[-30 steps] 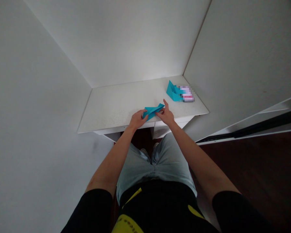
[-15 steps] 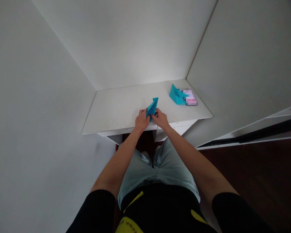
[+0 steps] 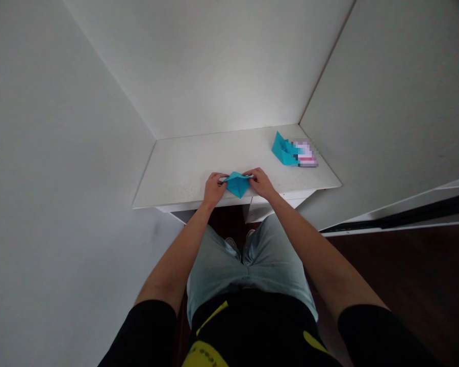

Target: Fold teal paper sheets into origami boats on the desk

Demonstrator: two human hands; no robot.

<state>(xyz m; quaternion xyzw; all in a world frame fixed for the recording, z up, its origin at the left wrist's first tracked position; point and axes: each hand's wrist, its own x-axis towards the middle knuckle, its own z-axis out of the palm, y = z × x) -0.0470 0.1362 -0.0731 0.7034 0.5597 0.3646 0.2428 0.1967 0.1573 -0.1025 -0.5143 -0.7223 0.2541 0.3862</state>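
A piece of folded blue paper (image 3: pixel 238 185) is stretched between my two hands near the front edge of the white desk (image 3: pixel 187 163). It has a pointed lower corner and a crease near its middle. My left hand (image 3: pixel 214 188) pinches its left end between thumb and fingers. At the opposite end, my right hand (image 3: pixel 260 182) grips the paper in the same way. Toward the back right of the desk stands a folded blue paper boat (image 3: pixel 283 150), apart from both hands.
Beside the boat lies a blurred pink and white item (image 3: pixel 308 154), too pixelated to name. White walls border the desk at the left and back, and a grey-white panel (image 3: pixel 386 102) rises on the right. Below the desktop is a drawer unit (image 3: pixel 265 208).
My hands have moved apart, and the blue paper between them has gone from narrow and upright to spread wide and lower. The view has shifted slightly.
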